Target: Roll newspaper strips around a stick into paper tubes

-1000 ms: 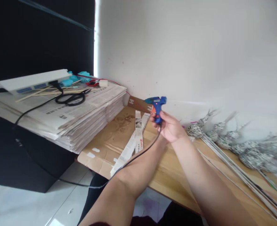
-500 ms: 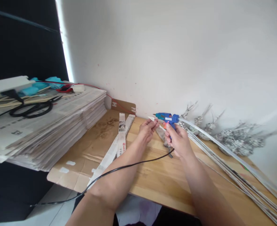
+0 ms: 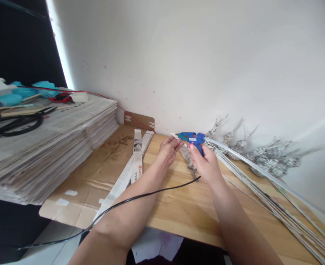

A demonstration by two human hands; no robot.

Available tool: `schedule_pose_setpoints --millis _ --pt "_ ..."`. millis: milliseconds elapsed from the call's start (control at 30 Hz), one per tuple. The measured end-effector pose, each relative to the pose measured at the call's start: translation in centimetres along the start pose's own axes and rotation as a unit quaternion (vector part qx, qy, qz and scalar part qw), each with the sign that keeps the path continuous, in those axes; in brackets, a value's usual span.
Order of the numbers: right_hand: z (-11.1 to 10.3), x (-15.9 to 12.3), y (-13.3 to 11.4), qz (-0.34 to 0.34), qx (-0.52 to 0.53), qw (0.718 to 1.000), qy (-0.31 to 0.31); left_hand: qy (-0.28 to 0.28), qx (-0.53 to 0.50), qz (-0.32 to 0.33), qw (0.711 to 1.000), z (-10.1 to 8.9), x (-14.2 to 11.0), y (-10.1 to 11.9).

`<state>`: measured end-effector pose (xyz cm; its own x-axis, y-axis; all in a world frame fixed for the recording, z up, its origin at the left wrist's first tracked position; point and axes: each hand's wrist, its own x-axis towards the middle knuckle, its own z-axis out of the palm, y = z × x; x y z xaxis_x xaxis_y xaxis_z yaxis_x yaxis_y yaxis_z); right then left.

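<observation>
My right hand [image 3: 205,162] is wrapped round the grip of a blue hot glue gun [image 3: 191,137], whose nozzle points left. A long translucent glue stick [image 3: 242,157] runs out of the gun's back end. My left hand [image 3: 170,148] pinches a thin pale paper strip [image 3: 174,135] with a pointed tip. The nozzle is at or just beside that tip; whether they touch I cannot tell. Below the gun, a greyish tapered object [image 3: 188,158] lies on the wooden table [image 3: 184,206], partly hidden by my right hand. A black cord [image 3: 151,193] hangs from the gun across my left forearm.
Newspaper strips [image 3: 137,154] lie crossed on a flat cardboard sheet [image 3: 96,176]. A tall newspaper stack [image 3: 68,140] stands at left, with blue items [image 3: 45,88] and a coiled black cable [image 3: 16,125] on it. Long paper rods [image 3: 264,198] and woven paper pieces [image 3: 273,158] lie at right.
The glue gun's nozzle has come left, closer to the paper tip in my left hand. The whole view has shifted slightly, so the surroundings sit further left.
</observation>
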<state>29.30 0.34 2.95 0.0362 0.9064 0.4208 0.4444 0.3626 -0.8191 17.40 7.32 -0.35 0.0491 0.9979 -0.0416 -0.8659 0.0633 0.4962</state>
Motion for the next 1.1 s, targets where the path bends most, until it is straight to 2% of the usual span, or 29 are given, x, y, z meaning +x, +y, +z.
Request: schedule_pose_setpoints --millis 100,500,900,1100 --pt "0.02 -0.01 -0.16 -0.004 -0.021 1.000 0.019 0.001 0.000 0.004 1.000 0.07 -0.06 0.02" --pt "-0.01 -0.21 -0.48 -0.003 -0.065 0.998 0.026 -0.012 0.003 0.006 1.000 -0.03 -0.04 -0.18" --pt "-0.31 -0.34 -0.85 0.009 -0.134 0.991 0.010 -0.010 0.005 0.005 1.000 -0.01 -0.06 -0.22" --pt "-0.28 -0.30 -0.83 -0.008 -0.144 0.989 0.011 -0.011 0.007 0.005 1.000 0.01 -0.06 -0.31"
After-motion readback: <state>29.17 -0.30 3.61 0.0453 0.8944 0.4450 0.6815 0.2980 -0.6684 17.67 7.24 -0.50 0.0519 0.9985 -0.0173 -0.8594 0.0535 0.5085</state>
